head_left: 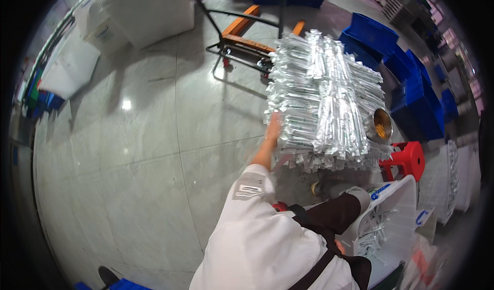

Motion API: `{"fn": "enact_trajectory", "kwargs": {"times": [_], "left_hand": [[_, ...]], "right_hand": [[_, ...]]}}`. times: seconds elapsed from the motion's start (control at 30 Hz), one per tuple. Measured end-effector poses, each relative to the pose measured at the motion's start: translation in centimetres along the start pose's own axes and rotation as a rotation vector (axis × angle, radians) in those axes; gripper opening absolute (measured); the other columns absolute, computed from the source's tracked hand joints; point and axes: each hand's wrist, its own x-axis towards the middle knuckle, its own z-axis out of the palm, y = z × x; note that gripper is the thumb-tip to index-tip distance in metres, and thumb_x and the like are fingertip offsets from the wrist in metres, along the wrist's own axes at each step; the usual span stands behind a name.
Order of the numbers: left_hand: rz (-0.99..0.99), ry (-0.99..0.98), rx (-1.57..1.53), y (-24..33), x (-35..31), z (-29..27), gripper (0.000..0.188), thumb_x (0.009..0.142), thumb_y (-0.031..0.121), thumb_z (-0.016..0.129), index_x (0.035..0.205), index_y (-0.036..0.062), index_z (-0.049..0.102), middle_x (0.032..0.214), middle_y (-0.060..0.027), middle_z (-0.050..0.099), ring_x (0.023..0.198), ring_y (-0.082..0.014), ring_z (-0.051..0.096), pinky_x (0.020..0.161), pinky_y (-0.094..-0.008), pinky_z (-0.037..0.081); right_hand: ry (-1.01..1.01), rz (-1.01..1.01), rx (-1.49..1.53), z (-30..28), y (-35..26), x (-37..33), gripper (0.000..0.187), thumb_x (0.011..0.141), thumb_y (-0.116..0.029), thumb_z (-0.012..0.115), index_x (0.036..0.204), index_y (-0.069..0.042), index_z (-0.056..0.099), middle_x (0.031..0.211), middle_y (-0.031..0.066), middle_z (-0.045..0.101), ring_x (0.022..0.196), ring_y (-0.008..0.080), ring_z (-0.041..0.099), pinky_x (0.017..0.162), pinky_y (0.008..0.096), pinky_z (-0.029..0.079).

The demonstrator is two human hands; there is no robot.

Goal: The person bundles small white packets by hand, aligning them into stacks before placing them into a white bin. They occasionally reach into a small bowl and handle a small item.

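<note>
My left hand (275,127) reaches forward to the left side of a tall stack of thin silver foil packets (337,94). It lies along the packet ends, slightly blurred, with its fingers seemingly stretched out. The long packets are layered in crossing rows. A metal bowl (381,124) holding small yellow-orange pieces rests at the stack's right edge. Only a sliver of my right hand (339,246) shows beside my dark apron, next to a white bin (406,213); its fingers are hidden. Loose silver packets (371,238) lie inside that bin.
A red stool (409,159) stands right of the stack. Blue crates (419,105) lie beyond it. An orange pallet jack (244,30) and a dark metal cart frame (216,48) are behind the stack. Large white bins (149,12) stand at the far left on the grey tiled floor (134,171).
</note>
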Motion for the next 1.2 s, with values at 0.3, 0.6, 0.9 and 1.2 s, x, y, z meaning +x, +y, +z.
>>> {"fn": "enact_trajectory", "kwargs": {"times": [0.3, 0.6, 0.9, 1.2], "left_hand": [[0.198, 0.177, 0.566, -0.9, 0.2, 0.4, 0.053, 0.091, 0.045, 0.024, 0.138, 0.0196, 0.028, 0.145, -0.007, 0.022, 0.133, -0.0265, 0.018, 0.103, -0.0507, 0.018], [0.186, 0.062, 0.771, 3.2, -0.7, -0.1, 0.054, 0.087, 0.043, 0.04, 0.13, 0.0114, 0.038, 0.135, -0.0131, 0.036, 0.125, -0.0319, 0.033, 0.099, -0.0526, 0.026], [0.937, -0.406, -0.295, 20.8, -20.3, 7.0, 0.018, 0.086, 0.003, 0.048, 0.101, -0.0042, 0.055, 0.079, -0.008, 0.057, 0.07, -0.0118, 0.053, 0.064, -0.0235, 0.044], [1.269, -0.689, -0.135, 19.8, -32.5, 16.0, 0.02, 0.088, 0.002, 0.042, 0.104, -0.0058, 0.05, 0.067, -0.0088, 0.051, 0.056, -0.0116, 0.046, 0.053, -0.0221, 0.034]], "right_hand": [[-0.272, -0.07, -0.144, -2.4, 0.7, 2.2, 0.038, 0.075, -0.019, 0.069, 0.102, 0.003, 0.054, 0.072, 0.0069, 0.058, 0.063, 0.0114, 0.051, 0.058, 0.0266, 0.043], [-0.106, 0.122, 0.162, -6.0, -8.1, -0.1, 0.034, 0.08, -0.007, 0.06, 0.112, 0.003, 0.052, 0.095, 0.0087, 0.062, 0.087, 0.014, 0.058, 0.079, 0.0257, 0.045], [0.318, 0.126, 0.422, -4.4, -4.5, -6.3, 0.029, 0.081, -0.007, 0.059, 0.108, 0.0, 0.056, 0.091, 0.0075, 0.064, 0.084, 0.0124, 0.059, 0.072, 0.0249, 0.047], [0.858, 0.242, 0.269, 2.4, -0.3, -9.0, 0.022, 0.078, -0.02, 0.06, 0.09, -0.001, 0.06, 0.083, 0.0131, 0.062, 0.08, 0.0308, 0.058, 0.072, 0.0373, 0.045]]}}
